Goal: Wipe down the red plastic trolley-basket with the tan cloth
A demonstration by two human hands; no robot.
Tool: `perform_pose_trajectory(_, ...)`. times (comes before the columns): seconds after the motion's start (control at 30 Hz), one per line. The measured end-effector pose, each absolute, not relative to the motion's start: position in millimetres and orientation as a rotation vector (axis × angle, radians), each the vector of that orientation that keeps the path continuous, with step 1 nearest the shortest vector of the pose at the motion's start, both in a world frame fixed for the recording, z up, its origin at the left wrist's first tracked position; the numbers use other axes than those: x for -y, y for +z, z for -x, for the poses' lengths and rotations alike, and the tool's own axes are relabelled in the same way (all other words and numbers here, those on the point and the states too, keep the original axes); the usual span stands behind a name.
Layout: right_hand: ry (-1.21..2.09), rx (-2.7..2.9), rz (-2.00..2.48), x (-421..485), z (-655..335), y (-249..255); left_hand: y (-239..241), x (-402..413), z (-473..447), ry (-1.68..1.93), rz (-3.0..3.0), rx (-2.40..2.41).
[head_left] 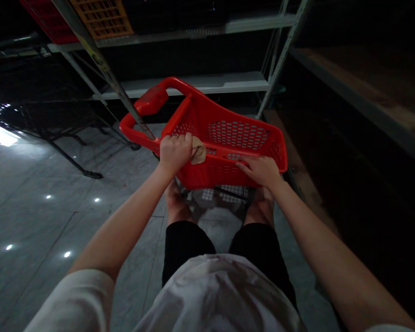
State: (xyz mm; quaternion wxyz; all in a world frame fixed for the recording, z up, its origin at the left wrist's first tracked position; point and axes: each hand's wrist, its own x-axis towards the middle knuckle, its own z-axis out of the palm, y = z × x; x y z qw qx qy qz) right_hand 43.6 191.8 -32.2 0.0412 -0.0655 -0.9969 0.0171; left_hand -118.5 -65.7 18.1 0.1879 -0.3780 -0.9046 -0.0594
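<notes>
A red plastic shopping cart (228, 113) stands sideways in front of me, its handle (152, 99) to the left. My left hand (175, 151) is closed around a tan cloth (198, 151) at the cart's near rim, close to the handle end. Part of the cloth hangs out past my fingers against the red side. Farther right, my right hand (261, 169) rests on the same near rim, with fingers stretched over the edge and no object visible in it. The inside of the cart shows only partly.
Behind the cart is a metal shelf rack (224, 83) with a yellow crate (102, 18) and a red crate (50, 18) on top. A slanting metal pole (107, 69) crosses near the handle. Wooden shelving (373, 92) stands at right, a dark-framed stand (65, 154) at left.
</notes>
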Motion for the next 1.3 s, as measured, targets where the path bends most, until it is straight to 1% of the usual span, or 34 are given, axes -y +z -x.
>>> perform_pose_trajectory(0.07, 0.223, 2.973, 0.168, -181, -36, -33, 13, 44, 101, -0.078, 1.098, 2.578)
perform_pose_trajectory(0.17, 0.523, 2.869, 0.218, -163, -23, -36, 5, 8, 80, -0.12, 1.251, 2.601)
perform_pose_trajectory(0.2, 0.658, 2.815, 0.289, -157, -19, -38, 3, -2, 75, -0.202, 1.285, 2.624)
perform_pose_trajectory(0.27, 0.954, 2.653, 0.414, -149, -14, -42, 2, -16, 72, -0.495, 1.364, 2.638)
perform_pose_trajectory(0.33, 1.195, 2.498, 0.411, -144, -11, -47, 7, -18, 78, -0.805, 1.537, 2.569)
perform_pose_trajectory(0.37, 1.277, 2.45, 0.363, -143, -11, -49, 12, -13, 83, -0.879, 1.67, 2.536)
perform_pose_trajectory(0.4, 1.337, 2.417, 0.306, -142, -12, -51, 18, -5, 90, -0.865, 1.813, 2.534)
perform_pose_trajectory(0.43, 1.379, 2.39, 0.254, -142, -13, -52, 25, 6, 99, -0.758, 1.944, 2.561)
perform_pose_trajectory(0.47, 1.395, 2.365, 0.218, -143, -15, -53, 33, 18, 108, -0.572, 2.037, 2.609)
perform_pose_trajectory(0.53, 1.324, 2.342, 0.207, -149, -24, -54, 50, 44, 126, -0.066, 1.99, 2.699)
perform_pose_trajectory(0.6, 1.123, 2.374, 0.271, -160, -38, -57, 64, 66, 139, 0.382, 1.737, 2.742)
perform_pose_trajectory(0.63, 0.993, 2.394, 0.331, -167, -48, -59, 69, 75, 143, 0.533, 1.621, 2.738)
perform_pose_trajectory(0.7, 0.754, 2.385, 0.482, -176, -67, -65, 73, 84, 145, 0.692, 1.497, 2.698)
perform_pose_trajectory(0.8, 0.56, 2.335, 0.605, -173, -83, -71, 68, 85, 139, 0.709, 1.46, 2.615)
perform_pose_trajectory(0.9, 0.479, 2.417, 0.568, -143, -65, -64, 62, 77, 131, 0.68, 1.437, 2.585)
perform_pose_trajectory(1.1, 0.517, 2.588, 0.31, -77, 11, -29, 57, 64, 124, 0.55, 1.453, 2.56)
perform_pose_trajectory(1.2, 0.386, 2.646, 0.182, -81, 14, -24, 56, 63, 123, 0.5, 1.442, 2.569)
perform_pose_trajectory(1.3, 0.194, 2.709, 0.195, -122, -17, -36, 54, 68, 123, 0.47, 1.431, 2.576)
